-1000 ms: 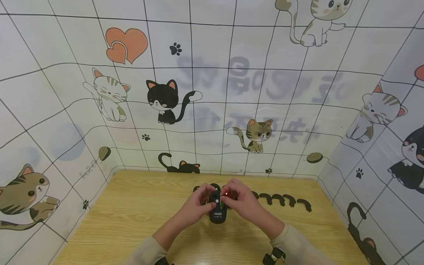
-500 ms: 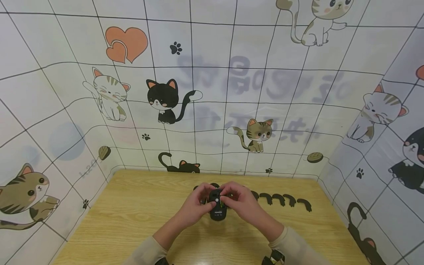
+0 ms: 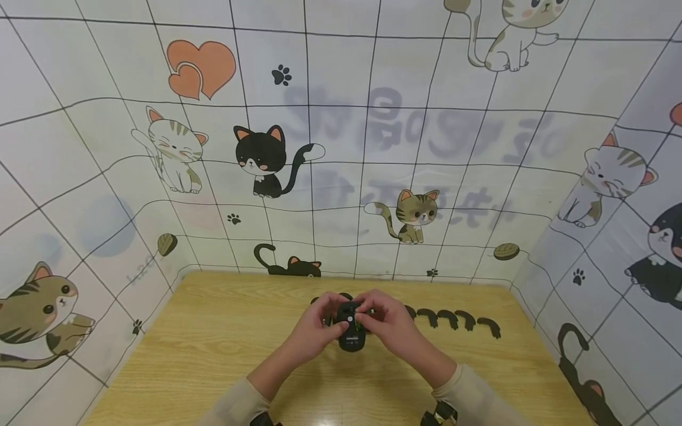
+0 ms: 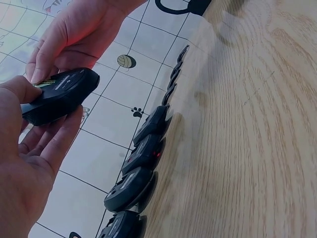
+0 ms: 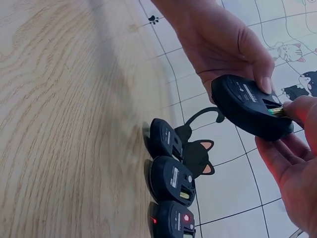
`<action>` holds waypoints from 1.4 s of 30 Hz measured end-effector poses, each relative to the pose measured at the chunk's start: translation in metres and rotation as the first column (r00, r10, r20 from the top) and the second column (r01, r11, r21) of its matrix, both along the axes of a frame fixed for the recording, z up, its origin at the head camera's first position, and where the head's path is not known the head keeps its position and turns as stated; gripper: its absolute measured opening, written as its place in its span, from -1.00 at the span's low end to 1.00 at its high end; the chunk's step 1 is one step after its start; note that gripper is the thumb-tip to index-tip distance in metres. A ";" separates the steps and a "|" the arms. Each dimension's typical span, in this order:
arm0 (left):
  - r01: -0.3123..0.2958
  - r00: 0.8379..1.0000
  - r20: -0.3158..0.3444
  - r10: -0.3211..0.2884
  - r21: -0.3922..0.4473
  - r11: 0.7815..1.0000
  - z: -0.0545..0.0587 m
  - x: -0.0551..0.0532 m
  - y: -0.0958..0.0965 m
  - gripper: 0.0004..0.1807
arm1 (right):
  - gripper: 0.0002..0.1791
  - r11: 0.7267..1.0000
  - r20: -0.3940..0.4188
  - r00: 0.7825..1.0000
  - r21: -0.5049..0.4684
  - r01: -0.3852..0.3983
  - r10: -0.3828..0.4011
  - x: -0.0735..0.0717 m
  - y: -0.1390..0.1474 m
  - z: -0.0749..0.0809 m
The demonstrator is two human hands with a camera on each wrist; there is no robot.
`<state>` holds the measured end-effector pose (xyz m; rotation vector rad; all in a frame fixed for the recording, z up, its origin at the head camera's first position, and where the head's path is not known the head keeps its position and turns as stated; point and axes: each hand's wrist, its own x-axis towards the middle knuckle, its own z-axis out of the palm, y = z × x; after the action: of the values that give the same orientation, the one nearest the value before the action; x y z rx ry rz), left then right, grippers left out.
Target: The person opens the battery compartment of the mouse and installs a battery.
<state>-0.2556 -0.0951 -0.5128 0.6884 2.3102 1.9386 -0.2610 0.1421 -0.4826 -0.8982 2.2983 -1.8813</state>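
A black computer mouse (image 3: 351, 341) is held underside up between both hands over the table. My left hand (image 3: 315, 331) grips it from the left, thumb on the underside and fingers beneath, as the left wrist view shows. On the other side my right hand (image 3: 393, 324) pinches a green-and-gold battery (image 5: 277, 111) with the thumb at its end. The battery lies partly in the open slot of the mouse, slightly tilted. In the left wrist view the right hand's fingers (image 4: 42, 64) hide part of the battery.
Several black mice stand in a row at the back, such as one mouse (image 5: 173, 179) with a battery in its slot. Another mouse (image 5: 173, 220) shows a red light. Several curved black covers (image 3: 447, 320) lie to the right on the wooden table (image 3: 224, 343). A cat-print sheet (image 3: 341, 148) rises behind.
The mouse has moved slightly farther from me and tilted, its near end now higher in the head view. Both hands keep their hold on mouse and battery.
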 end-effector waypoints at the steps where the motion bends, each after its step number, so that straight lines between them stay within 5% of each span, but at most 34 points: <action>1: -0.001 1.000 -0.002 0.001 0.002 1.000 -0.001 -0.001 0.000 -0.59 | -0.93 1.000 -0.002 1.000 0.003 0.005 -0.005 0.000 0.000 0.000; 13: -0.004 1.000 -0.014 0.004 0.024 1.000 0.002 -0.001 0.002 -0.58 | -0.95 1.000 -0.110 0.994 0.018 0.015 -0.013 -0.001 0.003 0.000; 20: 0.000 1.000 -0.002 0.001 0.033 0.999 0.003 -0.001 0.003 -0.58 | -0.90 0.998 -0.096 0.994 0.029 0.053 -0.050 -0.001 0.002 -0.002; 28: 0.015 1.000 0.004 -0.015 0.045 0.999 0.002 -0.002 0.004 -0.59 | -0.69 0.996 0.034 0.997 0.056 0.070 -0.072 0.000 0.000 0.000; 42: 0.011 1.000 -0.005 -0.011 0.028 1.000 0.002 -0.003 0.005 -0.57 | -0.76 0.988 0.163 0.974 0.029 0.152 -0.155 0.002 -0.008 0.003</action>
<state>-0.2584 -0.0897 -0.5112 0.7067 2.2810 1.9709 -0.2587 0.1345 -0.4791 -0.5532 2.3397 -1.9091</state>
